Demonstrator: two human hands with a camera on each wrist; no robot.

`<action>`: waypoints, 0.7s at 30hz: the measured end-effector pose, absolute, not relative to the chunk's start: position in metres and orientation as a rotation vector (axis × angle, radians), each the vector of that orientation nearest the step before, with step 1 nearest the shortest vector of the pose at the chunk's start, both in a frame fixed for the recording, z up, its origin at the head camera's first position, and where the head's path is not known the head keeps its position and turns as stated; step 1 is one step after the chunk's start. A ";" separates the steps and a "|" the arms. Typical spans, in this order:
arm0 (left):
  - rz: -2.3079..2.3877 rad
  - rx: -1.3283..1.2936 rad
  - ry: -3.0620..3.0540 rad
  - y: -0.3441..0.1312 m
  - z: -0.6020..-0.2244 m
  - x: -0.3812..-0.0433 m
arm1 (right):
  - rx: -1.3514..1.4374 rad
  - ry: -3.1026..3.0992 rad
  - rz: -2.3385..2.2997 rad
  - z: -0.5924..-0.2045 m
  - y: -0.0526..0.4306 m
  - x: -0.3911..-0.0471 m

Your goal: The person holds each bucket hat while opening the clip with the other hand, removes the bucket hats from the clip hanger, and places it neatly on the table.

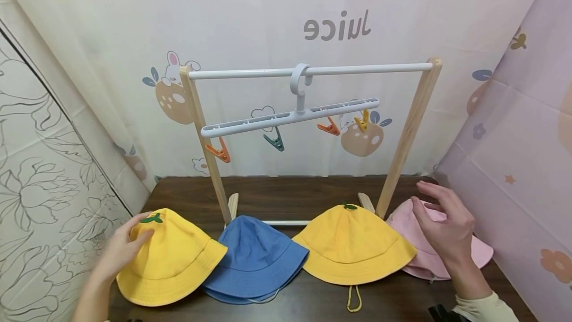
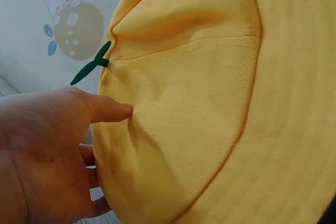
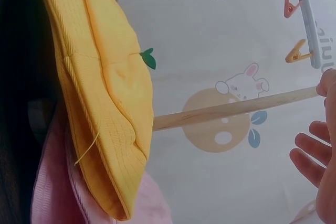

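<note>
At the left of the table, my left hand (image 1: 124,247) grips the crown of a yellow bucket hat (image 1: 178,257) with a green sprout on top. The thumb (image 2: 113,109) presses into the cloth while the other fingers curl round the crown's far side, partly hidden. My right hand (image 1: 449,230) is raised in front of a pink hat (image 1: 481,254), holding nothing, its fingers loosely bent and apart from the thumb. Beside the pink hat lies a second yellow hat (image 1: 357,242) with a cord loop. A blue hat (image 1: 259,257) sits between the two yellow ones.
Behind the hats stands a wooden rack with a white bar (image 1: 250,72). A white hanger (image 1: 254,124) hooks over it, tilted, with orange clips (image 1: 219,151), a green clip (image 1: 274,140) and a yellow clip (image 1: 362,120) hanging below. Printed curtains surround the dark table (image 1: 290,198).
</note>
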State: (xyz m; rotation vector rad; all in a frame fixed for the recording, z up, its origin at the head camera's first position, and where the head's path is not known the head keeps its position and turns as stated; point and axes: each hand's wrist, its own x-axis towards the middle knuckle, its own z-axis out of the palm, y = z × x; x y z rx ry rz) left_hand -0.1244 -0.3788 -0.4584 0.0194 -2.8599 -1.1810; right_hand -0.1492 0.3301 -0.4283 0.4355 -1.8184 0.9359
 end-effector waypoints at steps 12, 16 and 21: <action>-1.098 -0.144 -3.016 -0.369 -0.468 -0.146 | 0.412 -1.840 0.925 -0.430 0.334 -0.148; -1.056 -0.205 -3.053 -0.377 -0.484 -0.152 | 0.406 -1.848 0.924 -0.430 0.335 -0.148; -1.031 -0.293 -3.073 -0.392 -0.513 -0.162 | 0.396 -1.860 0.916 -0.431 0.337 -0.148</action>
